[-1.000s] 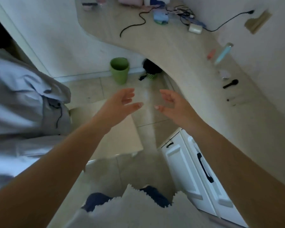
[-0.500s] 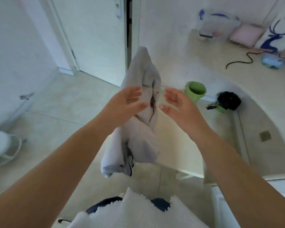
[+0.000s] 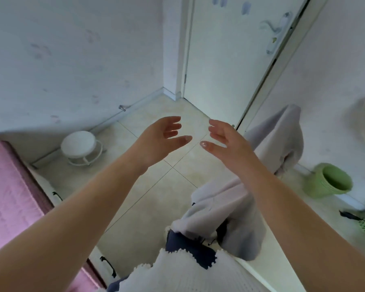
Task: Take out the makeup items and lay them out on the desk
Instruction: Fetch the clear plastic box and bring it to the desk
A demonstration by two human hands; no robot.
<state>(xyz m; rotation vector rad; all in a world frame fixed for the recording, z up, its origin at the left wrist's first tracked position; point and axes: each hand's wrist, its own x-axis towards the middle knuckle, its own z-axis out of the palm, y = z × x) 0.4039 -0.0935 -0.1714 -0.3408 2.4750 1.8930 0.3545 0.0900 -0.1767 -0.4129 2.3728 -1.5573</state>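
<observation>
My left hand (image 3: pixel 156 140) and my right hand (image 3: pixel 230 142) are both held out in front of me above the tiled floor, palms facing each other, fingers spread, a small gap between the thumbs. Neither hand holds anything. No makeup items and no desk top appear in this view.
A grey garment (image 3: pixel 268 165) hangs over a chair at the right, just behind my right forearm. A green bin (image 3: pixel 329 182) stands on the floor at far right. A white round stool (image 3: pixel 80 146) is by the left wall, a pink bed (image 3: pixel 11 194) at lower left, a white door (image 3: pixel 226 60) ahead.
The view has swung left, away from the desk with the laid-out items, past the grey garment toward the door and bed. Both hands keep the same open pose.
</observation>
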